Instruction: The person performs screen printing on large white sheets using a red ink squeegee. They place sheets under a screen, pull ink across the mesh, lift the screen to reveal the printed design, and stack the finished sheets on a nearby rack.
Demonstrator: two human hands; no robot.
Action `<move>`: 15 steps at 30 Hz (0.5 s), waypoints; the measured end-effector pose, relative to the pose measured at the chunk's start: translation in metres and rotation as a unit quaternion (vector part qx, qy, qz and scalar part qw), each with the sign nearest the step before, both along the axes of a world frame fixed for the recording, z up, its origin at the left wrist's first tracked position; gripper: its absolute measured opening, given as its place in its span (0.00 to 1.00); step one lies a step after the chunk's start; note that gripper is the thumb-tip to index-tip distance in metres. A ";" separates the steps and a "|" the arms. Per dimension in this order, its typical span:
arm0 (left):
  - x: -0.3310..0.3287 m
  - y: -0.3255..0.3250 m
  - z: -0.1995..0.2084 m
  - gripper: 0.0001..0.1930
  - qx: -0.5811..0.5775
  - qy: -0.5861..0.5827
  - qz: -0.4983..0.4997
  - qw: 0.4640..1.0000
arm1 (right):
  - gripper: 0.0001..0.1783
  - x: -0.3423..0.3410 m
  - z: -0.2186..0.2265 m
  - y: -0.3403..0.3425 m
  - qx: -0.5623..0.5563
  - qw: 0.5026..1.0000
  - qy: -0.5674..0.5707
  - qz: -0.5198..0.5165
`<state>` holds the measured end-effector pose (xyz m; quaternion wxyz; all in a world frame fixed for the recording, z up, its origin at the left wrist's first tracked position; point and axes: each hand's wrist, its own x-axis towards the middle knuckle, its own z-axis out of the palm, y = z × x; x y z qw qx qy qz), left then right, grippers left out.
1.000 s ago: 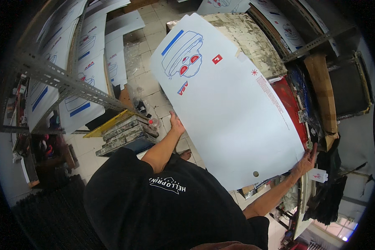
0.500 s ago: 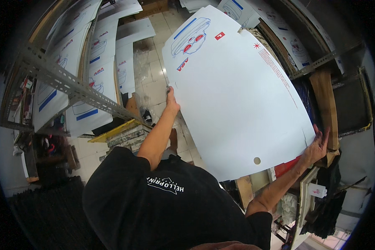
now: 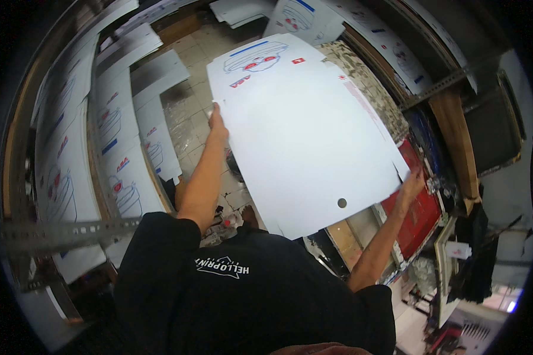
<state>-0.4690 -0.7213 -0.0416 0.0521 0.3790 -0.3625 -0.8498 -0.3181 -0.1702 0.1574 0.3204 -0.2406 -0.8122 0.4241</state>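
White printed cardboard sheet (image 3: 305, 133), pinched by left hand (image 3: 217, 125) at nine o'clock, right hand (image 3: 413, 184) at four; might sag, slip.

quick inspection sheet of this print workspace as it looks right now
surface: red printing bed lies under the sheet's right corner, beside a wooden frame
job's things: large white printed sheet, flat, with one round hole near its lower edge
clutter: printed sheets lean in rows on the left above a tiled floor
grippers: left hand grips the sheet's left edge; right hand holds its right corner
cables: nothing seen
surroundings: perforated metal rail at lower left; dark cloth hangs at right
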 end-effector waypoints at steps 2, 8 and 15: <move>-0.010 -0.006 0.003 0.34 0.004 0.003 -0.013 1.000 | 0.25 -0.011 -0.018 0.001 -0.052 0.998 0.019 0.022; -0.007 -0.010 -0.025 0.33 0.029 0.011 -0.019 0.999 | 0.25 -0.039 -0.036 0.006 -0.113 0.993 0.015 -0.007; 0.009 0.030 -0.005 0.38 0.055 0.052 0.003 0.997 | 0.26 -0.077 0.013 0.000 -0.069 0.995 0.071 -0.007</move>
